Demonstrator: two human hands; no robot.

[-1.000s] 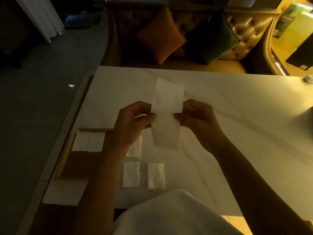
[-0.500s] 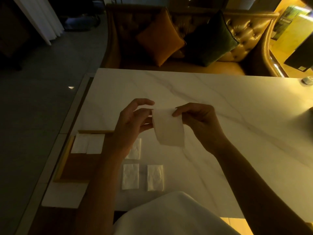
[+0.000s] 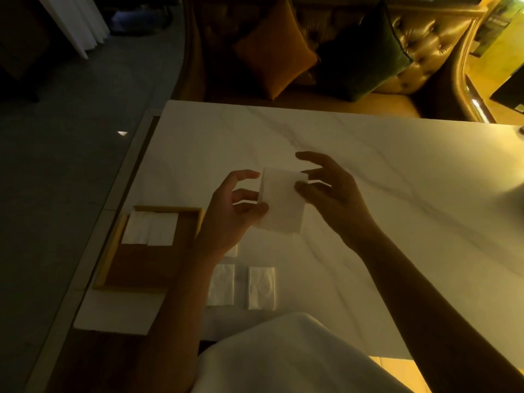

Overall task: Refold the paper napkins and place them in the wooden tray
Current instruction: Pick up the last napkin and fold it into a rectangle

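Observation:
A white paper napkin [image 3: 282, 204], folded to a rough square, hangs above the marble table between both hands. My left hand [image 3: 232, 214] pinches its left edge and lower corner. My right hand [image 3: 329, 191] touches its right edge with a fingertip while its other fingers spread apart. The wooden tray [image 3: 113, 256] lies at the table's left edge with two folded napkins [image 3: 150, 228] side by side at its far end. Two more folded napkins [image 3: 221, 285] [image 3: 261, 287] lie on the table near me; a third peeks out under my left wrist.
The white marble table [image 3: 368, 171] stretches far and right. A tufted sofa with an orange cushion [image 3: 273, 56] and a dark green cushion [image 3: 365, 52] stands behind it. A white cloth [image 3: 283, 355] covers my lap at the near edge.
The long strip of napkin held upright has been folded in half into a square. My right hand's fingers have opened out, and the napkin sits slightly lower and tilted.

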